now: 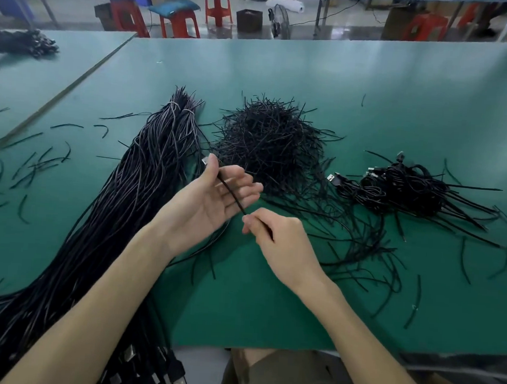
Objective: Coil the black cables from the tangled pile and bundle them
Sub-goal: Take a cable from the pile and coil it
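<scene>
green table [374,80] strewn with black cables [144,184]

Matt green table mat [298,300]; slightly glossy black plastic-sheathed cables [146,166]; shiny metal plug [205,160].

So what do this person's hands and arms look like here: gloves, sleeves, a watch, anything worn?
Nothing worn shows. The left hand and right hand are bare: no gloves, rings or tape. Both forearms are bare down to the picture's bottom edge, so no sleeve or cuff is in view, and neither wrist carries a watch or strap.
</scene>
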The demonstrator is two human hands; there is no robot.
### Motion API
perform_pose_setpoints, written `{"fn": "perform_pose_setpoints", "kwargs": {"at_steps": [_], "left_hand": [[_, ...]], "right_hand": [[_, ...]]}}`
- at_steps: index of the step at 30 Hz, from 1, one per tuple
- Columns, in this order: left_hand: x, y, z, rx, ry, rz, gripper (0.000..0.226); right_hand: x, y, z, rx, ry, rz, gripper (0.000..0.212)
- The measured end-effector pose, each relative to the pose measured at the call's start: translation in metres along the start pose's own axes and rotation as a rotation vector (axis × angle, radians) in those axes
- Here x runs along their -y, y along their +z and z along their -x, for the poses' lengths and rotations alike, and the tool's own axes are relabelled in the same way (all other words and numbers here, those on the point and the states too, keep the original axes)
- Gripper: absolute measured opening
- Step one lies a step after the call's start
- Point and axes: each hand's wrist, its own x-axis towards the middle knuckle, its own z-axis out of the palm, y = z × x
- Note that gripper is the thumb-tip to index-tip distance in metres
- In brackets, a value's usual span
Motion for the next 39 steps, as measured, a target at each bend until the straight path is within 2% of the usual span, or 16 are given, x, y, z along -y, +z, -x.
{"fn": "perform_pose_setpoints", "kwargs": {"at_steps": [4, 6, 8, 10, 11, 12, 15, 18, 20, 24, 26, 28, 31, 34, 39], "left_hand": [[-0.010, 0.004, 0.008, 0.126, -0.016, 0.053, 0.050], [-0.014, 0.002, 0.014, 0.175, -0.023, -0.038, 0.050], [-0.010, 0.003, 0.019, 0.167, -0.003, -0.342, 0.050], [0.003, 0.007, 0.020, 0.088, 0.085, -0.829, 0.052], [0.010, 0.010, 0.021, 0.068, 0.151, -1.038, 0.052], [0.015, 0.012, 0.022, 0.056, 0.213, -1.166, 0.052], [0.017, 0.009, 0.024, 0.033, 0.353, -1.319, 0.049], [0.020, 0.009, 0.023, 0.090, 0.421, -1.599, 0.040], [0.023, 0.012, 0.021, 0.127, 0.412, -1.677, 0.037], [0.019, 0.015, 0.022, 0.130, 0.415, -1.609, 0.031], [0.021, 0.014, 0.022, 0.116, 0.396, -1.515, 0.037], [0.024, 0.013, 0.022, 0.080, 0.313, -1.302, 0.045], [0.026, 0.015, 0.018, 0.068, 0.240, -0.905, 0.049], [0.023, 0.017, 0.013, 0.087, 0.199, -0.481, 0.053], [0.004, 0.015, 0.019, 0.040, 0.090, 0.013, 0.048]], "right_hand": [[0.004, -0.002, 0.001, 0.007, 0.011, 0.021, 0.045], [0.007, -0.002, 0.003, 0.004, 0.013, 0.120, 0.053], [0.008, -0.001, 0.004, -0.036, 0.027, 0.321, 0.054], [0.008, 0.000, 0.005, -0.107, 0.024, 0.581, 0.046], [0.009, 0.000, 0.006, -0.134, 0.031, 0.615, 0.042], [0.009, 0.000, 0.006, -0.153, 0.042, 0.611, 0.041], [0.007, -0.001, 0.009, -0.200, 0.067, 0.530, 0.046], [0.004, -0.006, 0.008, -0.276, 0.098, 0.258, 0.053], [0.005, -0.008, 0.007, -0.314, 0.030, 0.094, 0.054], [0.008, -0.006, 0.010, -0.289, -0.144, -0.049, 0.042], [0.009, -0.006, 0.011, -0.290, -0.197, -0.061, 0.040], [0.009, -0.006, 0.012, -0.259, -0.214, -0.057, 0.038], [0.010, -0.006, 0.013, -0.112, -0.189, -0.056, 0.034], [0.014, -0.001, 0.012, 0.042, -0.171, 0.087, 0.030], [0.016, 0.000, 0.011, 0.042, -0.143, 0.249, 0.032]]}}
